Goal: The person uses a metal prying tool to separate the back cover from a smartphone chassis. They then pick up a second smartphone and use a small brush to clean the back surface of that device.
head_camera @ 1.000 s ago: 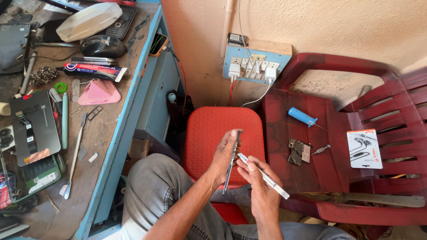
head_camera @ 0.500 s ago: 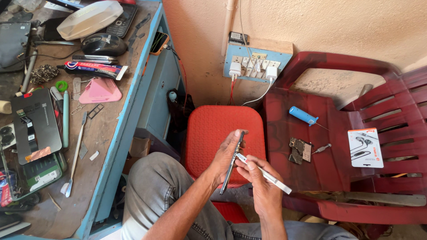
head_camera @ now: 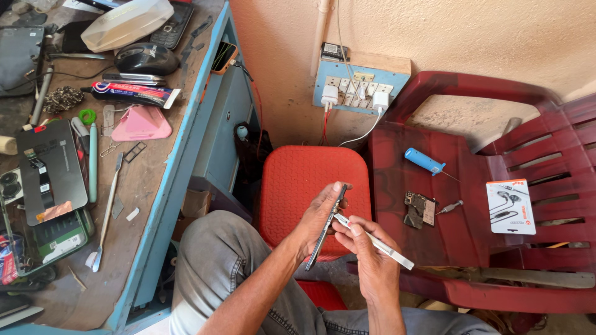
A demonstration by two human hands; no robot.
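Left hand (head_camera: 320, 217): fingers curled shut around a thin dark flat device, phone-shaped and seen edge-on (head_camera: 325, 226); held upright with a slight tilt over the lap, in front of the red plastic stool (head_camera: 298, 186).
Right hand (head_camera: 366, 251): fingers pinched closed on a slim silver metal tool (head_camera: 375, 242); its tip meets the edge of the device near the upper half.
Device location: between both hands, above the knees, clear of bench and chair.
Progress (judgement): the device looks opened or partly stripped. A small dark circuit board (head_camera: 419, 209) and a short silver screwdriver bit (head_camera: 449, 207) lie on the seat of the dark red plastic chair (head_camera: 472, 248), with a blue-handled screwdriver (head_camera: 426, 162) near them. Work along the edge appears under way; whether any part is loose there cannot be told.
Left to do (judgement): board still out of the device, so reassembly not yet done.
Bench: blue-edged wooden worktable (head_camera: 158, 205) carries a black phone back panel (head_camera: 49, 170), a pink triangular pick (head_camera: 139, 124) and a black computer mouse (head_camera: 146, 59).
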